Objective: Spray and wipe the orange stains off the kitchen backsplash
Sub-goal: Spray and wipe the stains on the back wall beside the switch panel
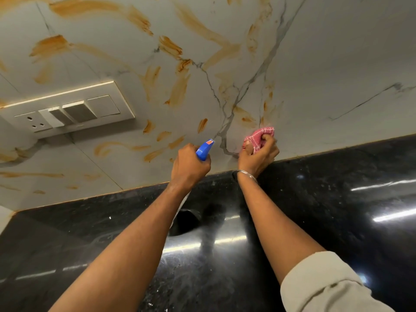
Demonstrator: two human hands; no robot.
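Two hands are at work near the centre of the frame, low on the backsplash [337,64], just above where it meets the black counter [337,199]. The left hand [189,165] is closed round the neck of a blue sprayer [204,149]; its nozzle points up and to the right at the wall, near the cloth, so I judge it is aimed to wet the next patch; the bottle body is mostly hidden under the hand, and I cannot tell whether a finger lies on the trigger. The right hand [258,154] grips a bunched pink cloth [261,136], fingers curled tight round it, and presses it to the wall at centre right; bunched like this it gives a firm pad for rubbing.

Many orange stains [177,91] lie over the upper left and middle of the frame, in smears and strokes; the wall to the right of the cloth shows only grey veins; so the work seems to go from right to left, with most of it not yet done. A switch plate [67,111] sits at the left among the stains; spraying there would need care, in my judgement. A bangle [245,173] is on the right wrist; a pale sleeve [326,284] is rolled up at lower right, probably to stay dry.
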